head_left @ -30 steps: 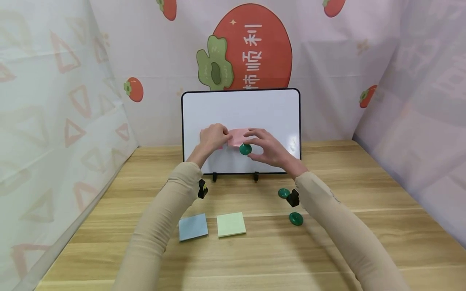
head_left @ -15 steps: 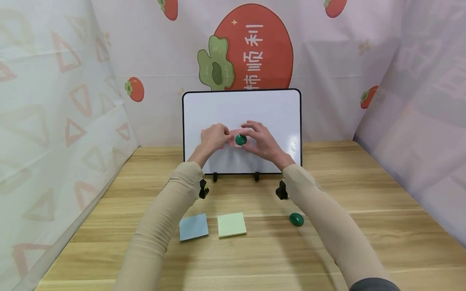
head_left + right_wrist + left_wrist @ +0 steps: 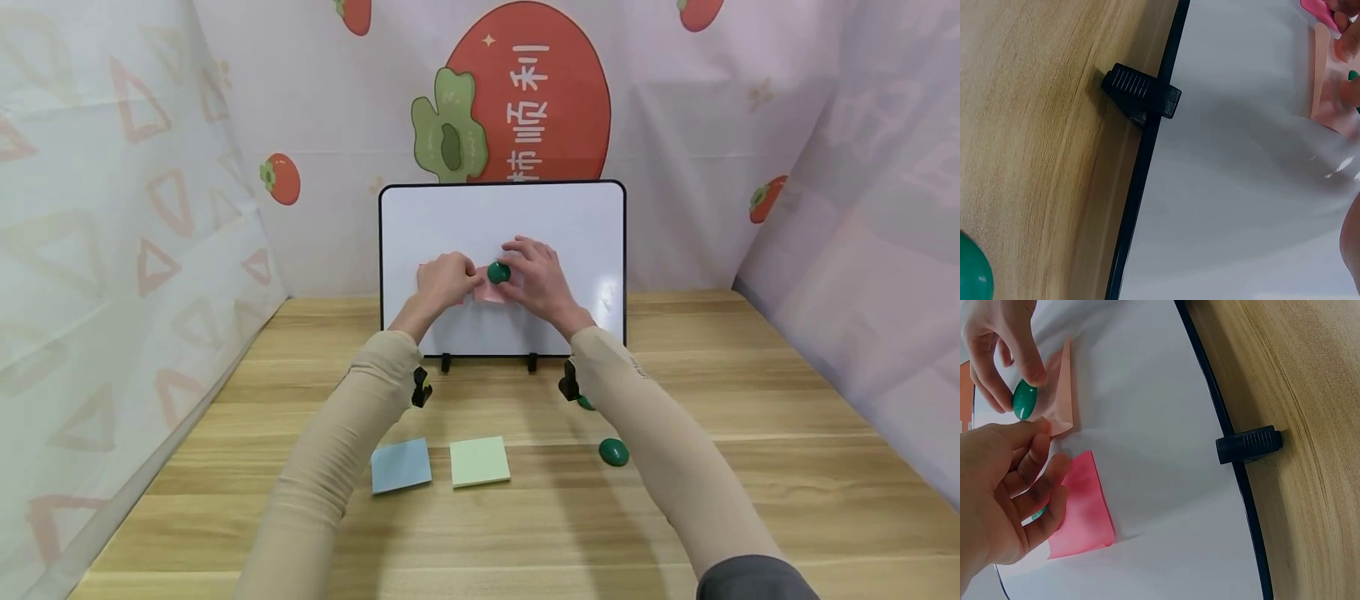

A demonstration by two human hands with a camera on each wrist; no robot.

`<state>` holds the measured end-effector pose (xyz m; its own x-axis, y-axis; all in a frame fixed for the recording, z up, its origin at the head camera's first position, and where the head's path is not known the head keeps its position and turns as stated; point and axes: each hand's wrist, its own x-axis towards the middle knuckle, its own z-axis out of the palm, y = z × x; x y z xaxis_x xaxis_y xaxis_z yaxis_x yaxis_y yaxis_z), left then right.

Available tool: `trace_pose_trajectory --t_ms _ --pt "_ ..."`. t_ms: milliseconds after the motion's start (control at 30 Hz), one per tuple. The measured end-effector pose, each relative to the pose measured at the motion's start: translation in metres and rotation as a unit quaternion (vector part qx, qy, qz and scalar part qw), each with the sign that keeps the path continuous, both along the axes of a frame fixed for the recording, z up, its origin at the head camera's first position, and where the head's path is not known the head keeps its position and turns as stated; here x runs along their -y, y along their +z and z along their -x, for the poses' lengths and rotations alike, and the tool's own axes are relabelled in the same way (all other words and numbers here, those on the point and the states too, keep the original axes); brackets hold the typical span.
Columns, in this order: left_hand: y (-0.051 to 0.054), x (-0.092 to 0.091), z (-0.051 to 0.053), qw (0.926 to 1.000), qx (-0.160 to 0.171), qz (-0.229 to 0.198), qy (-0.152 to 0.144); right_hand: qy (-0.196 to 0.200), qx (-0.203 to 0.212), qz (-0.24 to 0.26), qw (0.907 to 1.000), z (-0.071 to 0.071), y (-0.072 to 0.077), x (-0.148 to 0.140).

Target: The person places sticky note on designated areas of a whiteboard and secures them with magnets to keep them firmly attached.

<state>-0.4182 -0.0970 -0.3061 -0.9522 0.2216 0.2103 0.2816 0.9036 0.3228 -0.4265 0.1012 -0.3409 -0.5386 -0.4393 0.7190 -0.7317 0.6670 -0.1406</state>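
Note:
My left hand [image 3: 444, 279] pinches the left edge of a pale pink sticky note [image 3: 1064, 394] at the whiteboard [image 3: 570, 217]. Between thumb and fingers, my right hand [image 3: 542, 282] holds a round green magnet [image 3: 498, 272] over the upper part of that note. The note's lower edge stands away from the board. Beside it, a bright pink sticky note [image 3: 1088, 512] lies on the board, partly hidden by my left hand. A bit of green [image 3: 1039, 513] shows behind the left fingers. The right wrist view catches only parts of the fingers.
Black feet [image 3: 446, 363] hold the whiteboard upright on the wooden table [image 3: 480, 550]. Nearer me lie a blue sticky note pad [image 3: 401, 467] and a pale green pad [image 3: 480, 462]. One green magnet [image 3: 614, 452] lies at the right; another [image 3: 586, 403] is partly behind my right wrist.
My right hand has moved left and up with the green magnet, from below the pale pink note onto its upper part. The left hand keeps its pinch on the note's edge.

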Motion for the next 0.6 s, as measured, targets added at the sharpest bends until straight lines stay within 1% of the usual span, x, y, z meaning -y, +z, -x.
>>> trace_pose_trajectory --t_ms 167,367,600 --pt "-0.001 0.000 0.000 1.0000 0.006 0.001 0.000 -0.032 0.013 -0.013 0.9993 0.000 0.000 0.005" --pt "0.000 0.000 0.000 0.9998 0.017 0.002 0.005 -0.064 0.008 -0.033 0.9973 0.003 -0.001 0.012" --pt "0.004 0.000 -0.003 0.9995 0.028 0.004 0.011 -0.082 0.001 -0.043 0.9957 0.003 -0.003 0.016"
